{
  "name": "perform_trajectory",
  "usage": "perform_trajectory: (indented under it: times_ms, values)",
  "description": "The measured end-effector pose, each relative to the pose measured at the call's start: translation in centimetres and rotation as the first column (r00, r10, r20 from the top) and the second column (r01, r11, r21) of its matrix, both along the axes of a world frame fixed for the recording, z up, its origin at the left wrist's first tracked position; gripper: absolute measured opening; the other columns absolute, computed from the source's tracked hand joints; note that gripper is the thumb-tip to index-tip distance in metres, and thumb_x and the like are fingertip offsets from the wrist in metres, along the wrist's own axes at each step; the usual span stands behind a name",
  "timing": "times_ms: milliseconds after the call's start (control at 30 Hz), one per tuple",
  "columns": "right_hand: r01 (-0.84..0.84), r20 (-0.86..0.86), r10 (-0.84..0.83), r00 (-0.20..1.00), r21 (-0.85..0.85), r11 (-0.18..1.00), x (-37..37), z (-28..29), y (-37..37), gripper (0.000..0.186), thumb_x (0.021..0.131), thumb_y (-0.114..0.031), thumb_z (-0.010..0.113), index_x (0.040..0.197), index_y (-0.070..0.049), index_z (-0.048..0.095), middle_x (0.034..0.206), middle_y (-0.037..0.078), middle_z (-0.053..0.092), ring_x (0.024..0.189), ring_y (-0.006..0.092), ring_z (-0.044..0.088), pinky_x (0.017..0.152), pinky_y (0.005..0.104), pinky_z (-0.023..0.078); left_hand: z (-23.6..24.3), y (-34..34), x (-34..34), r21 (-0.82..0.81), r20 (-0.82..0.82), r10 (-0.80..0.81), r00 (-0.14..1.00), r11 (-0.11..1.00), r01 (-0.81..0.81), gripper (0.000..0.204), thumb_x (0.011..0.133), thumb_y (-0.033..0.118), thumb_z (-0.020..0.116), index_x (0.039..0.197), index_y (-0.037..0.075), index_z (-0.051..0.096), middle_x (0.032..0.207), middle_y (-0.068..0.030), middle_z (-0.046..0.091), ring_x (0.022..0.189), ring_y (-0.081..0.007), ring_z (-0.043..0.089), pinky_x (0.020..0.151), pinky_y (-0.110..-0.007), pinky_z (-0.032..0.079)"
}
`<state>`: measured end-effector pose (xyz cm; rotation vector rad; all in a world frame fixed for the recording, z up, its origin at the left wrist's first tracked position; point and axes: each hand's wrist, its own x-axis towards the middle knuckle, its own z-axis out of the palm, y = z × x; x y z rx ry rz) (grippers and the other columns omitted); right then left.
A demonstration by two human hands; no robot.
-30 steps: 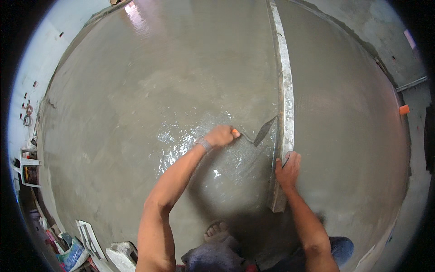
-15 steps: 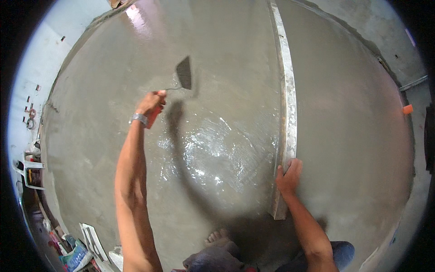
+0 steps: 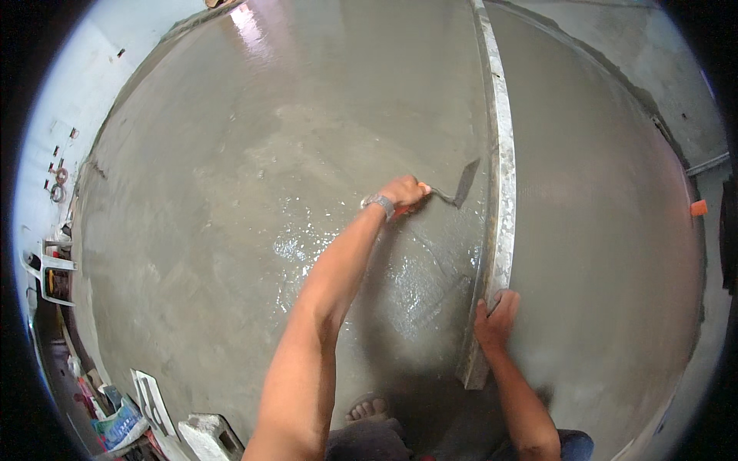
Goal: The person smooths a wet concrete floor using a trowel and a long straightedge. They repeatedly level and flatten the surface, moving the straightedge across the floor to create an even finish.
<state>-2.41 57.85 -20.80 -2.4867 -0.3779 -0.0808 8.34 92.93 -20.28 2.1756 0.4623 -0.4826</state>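
Note:
My left hand (image 3: 403, 194), with a watch at the wrist, is closed round the orange-red handle of a trowel (image 3: 466, 184). The trowel's grey blade is tilted, its edge close to the left side of a long metal straightedge (image 3: 503, 154). That bar runs away from me across the wet grey cement floor (image 3: 369, 123). Near its close end, my right hand (image 3: 497, 321) grips it, with fingers over the top and side. Watery, shiny cement lies below and left of the trowel.
A bare foot (image 3: 367, 407) stands on the cement at the lower middle. At the lower left are a concrete block (image 3: 211, 436), a bag (image 3: 121, 424) and a white plastic chair (image 3: 55, 273). An orange piece (image 3: 698, 207) sticks out at the right edge.
My left hand has swung the trowel right and nearer to me, from the middle of the wet patch to beside the straightedge. My right hand keeps its grip; the view has shifted slightly.

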Motion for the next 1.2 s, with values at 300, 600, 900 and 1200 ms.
perform_trajectory:
  times_ms: [300,600,900,1200]
  values:
    - [-0.004,-0.023,0.004,1.0,0.0,1.0,-0.3,0.5,1.2,0.034,0.077,-0.008,0.068,0.098,-0.003,0.043,0.096,0.018,0.042,0.093,0.0388,0.046,0.08,0.0481,0.037,-2.8,23.0,-11.5,-0.091,0.024,0.401,0.916,0.913,-0.398,0.045,0.094,0.046,0.059,0.101,0.002,0.066,0.089,-0.0076,0.065,0.079,-0.0201,0.06,0.07,-0.038,0.052]
    - [-0.022,0.056,0.023,0.998,-0.017,1.0,-0.3,0.3,-0.2,0.033,0.079,-0.008,0.067,0.101,-0.002,0.042,0.098,0.019,0.041,0.097,0.0389,0.046,0.085,0.0464,0.038,6.2,30.8,-40.8,0.094,0.343,0.694,0.633,0.645,-0.758,0.042,0.096,0.042,0.06,0.105,0.001,0.059,0.082,-0.0054,0.06,0.068,-0.0139,0.058,0.062,-0.03,0.05]
    - [-0.007,0.17,0.024,0.985,-0.096,0.995,0.8,-2.1,-1.4,0.036,0.085,-0.011,0.067,0.107,-0.001,0.041,0.102,0.017,0.041,0.102,0.0352,0.045,0.095,0.0418,0.036,-1.7,17.8,-73.3,0.618,0.439,0.855,0.277,-0.063,-0.784,0.043,0.089,0.028,0.068,0.112,-0.003,0.052,0.106,-0.0256,0.064,0.098,-0.0417,0.063,0.086,-0.047,0.049]
    - [-0.067,0.098,0.084,0.992,-0.159,0.985,1.2,-2.5,-2.7,0.034,0.087,-0.013,0.066,0.105,0.0,0.04,0.098,0.018,0.042,0.098,0.0378,0.043,0.093,0.0414,0.036,-2.6,9.2,-78.9,0.639,0.318,0.948,0.001,-0.214,-0.739,0.042,0.085,0.021,0.07,0.113,-0.004,0.052,0.107,-0.0264,0.063,0.102,-0.0452,0.061,0.09,-0.048,0.047]
